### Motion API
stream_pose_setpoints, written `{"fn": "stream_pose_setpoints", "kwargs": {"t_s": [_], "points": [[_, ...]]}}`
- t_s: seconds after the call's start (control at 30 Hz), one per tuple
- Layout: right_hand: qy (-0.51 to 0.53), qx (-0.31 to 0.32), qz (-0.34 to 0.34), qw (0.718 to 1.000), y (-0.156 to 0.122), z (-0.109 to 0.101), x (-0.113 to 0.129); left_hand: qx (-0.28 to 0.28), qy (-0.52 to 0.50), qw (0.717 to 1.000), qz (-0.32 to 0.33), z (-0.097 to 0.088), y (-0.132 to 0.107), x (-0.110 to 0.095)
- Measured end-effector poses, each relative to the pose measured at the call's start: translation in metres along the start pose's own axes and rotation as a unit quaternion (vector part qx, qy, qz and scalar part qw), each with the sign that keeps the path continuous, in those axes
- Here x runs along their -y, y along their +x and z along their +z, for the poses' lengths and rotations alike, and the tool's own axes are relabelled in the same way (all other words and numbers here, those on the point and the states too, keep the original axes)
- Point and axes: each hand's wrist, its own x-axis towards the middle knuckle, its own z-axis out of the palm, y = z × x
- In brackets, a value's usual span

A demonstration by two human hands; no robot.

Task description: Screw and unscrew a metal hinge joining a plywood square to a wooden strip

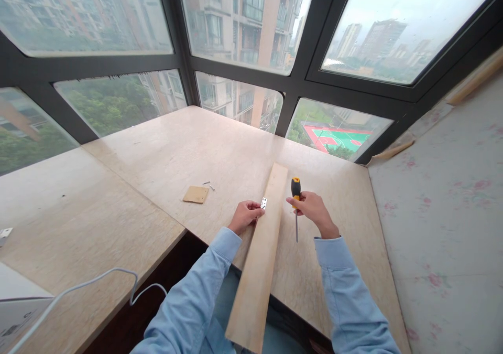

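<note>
A long pale wooden plank (264, 249) lies across the stone sill, reaching from my lap toward the window. My left hand (245, 215) pinches a small metal hinge (263, 203) against the plank's left edge. My right hand (311, 210), just right of the plank, is closed round the black and orange handle of a screwdriver (296, 199), whose thin shaft points down toward me. Both arms are in light blue sleeves.
A small square wooden piece (195, 194) and two loose screws (208, 184) lie on the sill (165, 154) left of the plank. A white cable (98, 280) and a white object sit at the lower left. Large windows surround the sill; a flowered surface (451, 212) lies at right.
</note>
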Motion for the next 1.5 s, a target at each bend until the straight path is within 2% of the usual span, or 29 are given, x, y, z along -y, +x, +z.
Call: {"fn": "stream_pose_setpoints", "kwargs": {"t_s": [0.07, 0.13, 0.43, 0.57, 0.63, 0.7, 0.77, 0.8, 0.87, 0.93, 0.97, 1.03, 1.13, 1.33, 1.5], "points": [[-0.051, 0.038, 0.056, 0.996, 0.002, 0.001, -0.006, -0.001, 0.0, 1.0, 0.001, 0.0, 0.0, 0.0], [-0.077, 0.054, 0.086, 0.992, 0.003, 0.003, -0.01, -0.005, 0.004, 1.0, 0.002, 0.0, 0.0, 0.0], [-0.153, 0.091, 0.121, 0.977, 0.01, 0.017, -0.018, -0.004, 0.006, 1.0, 0.006, 0.0, 0.001, 0.003], [-0.204, 0.099, 0.114, 0.967, 0.009, 0.016, -0.018, -0.001, 0.006, 1.0, 0.007, 0.0, 0.001, 0.003], [-0.257, 0.065, 0.092, 0.96, 0.006, 0.012, -0.013, -0.001, 0.008, 1.0, 0.008, 0.0, 0.001, 0.002], [-0.309, 0.002, 0.063, 0.949, 0.002, 0.01, -0.005, -0.002, 0.01, 1.0, 0.006, 0.0, 0.001, 0.002], [-0.325, -0.056, 0.023, 0.944, -0.002, 0.013, 0.004, -0.002, 0.011, 1.0, 0.003, 0.0, 0.001, 0.002], [-0.311, -0.065, -0.009, 0.948, -0.005, 0.017, 0.009, -0.001, 0.011, 1.0, 0.003, 0.0, 0.001, 0.002], [-0.262, -0.038, -0.11, 0.958, -0.008, 0.03, 0.015, 0.0, 0.01, 1.0, 0.006, -0.001, 0.0, 0.002], [-0.216, 0.023, -0.216, 0.952, -0.011, 0.047, 0.018, 0.003, 0.014, 1.0, 0.011, -0.001, -0.001, 0.001], [-0.205, 0.041, -0.246, 0.946, -0.012, 0.056, 0.018, 0.006, 0.019, 1.0, 0.015, -0.001, -0.002, 0.001], [-0.21, 0.04, -0.26, 0.942, -0.013, 0.07, 0.018, 0.013, 0.032, 0.999, 0.025, -0.001, -0.002, 0.0], [-0.252, 0.021, -0.24, 0.937, -0.015, 0.079, 0.017, 0.018, 0.042, 0.998, 0.035, -0.002, -0.002, 0.001], [-0.344, 0.026, -0.233, 0.909, -0.019, 0.073, 0.021, 0.017, 0.04, 0.999, 0.033, -0.002, 0.0, 0.004], [-0.315, 0.048, -0.288, 0.903, -0.019, 0.068, 0.02, 0.016, 0.031, 0.999, 0.031, -0.002, 0.0, 0.004]]}}
